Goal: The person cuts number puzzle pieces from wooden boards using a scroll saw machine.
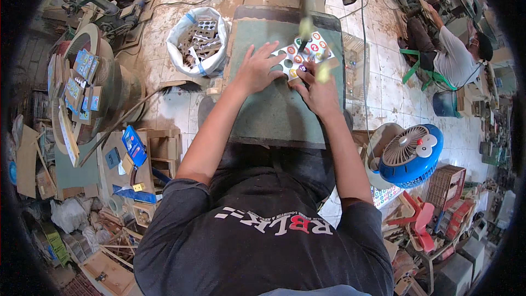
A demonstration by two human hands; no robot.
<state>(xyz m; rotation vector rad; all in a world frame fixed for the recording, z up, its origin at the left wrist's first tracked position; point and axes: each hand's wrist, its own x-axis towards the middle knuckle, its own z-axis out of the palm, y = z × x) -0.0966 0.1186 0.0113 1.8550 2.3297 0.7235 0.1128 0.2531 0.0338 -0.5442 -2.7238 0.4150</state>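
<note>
A white board (316,46) printed with rows of coloured circles lies on a green-topped machine table (257,118). Round holes show in its left part. Fingers spread, my left hand (256,70) rests flat on the table, its fingertips and thumb at the board's left edge. My right hand (319,91) is closed on the near edge of the board, thumb and forefinger pressing it; the other fingers are partly hidden. Between the hands, a thin dark upright machine part (304,27) comes down to the board, blurred near its tip.
A white sack (173,38) of cut-out scraps stands left of the table. A plastic crate (355,66) is at the table's right. Nearer on the right is a blue fan (433,156). A seated person (457,55) works at far right. Printed boards (82,90) are stacked at left.
</note>
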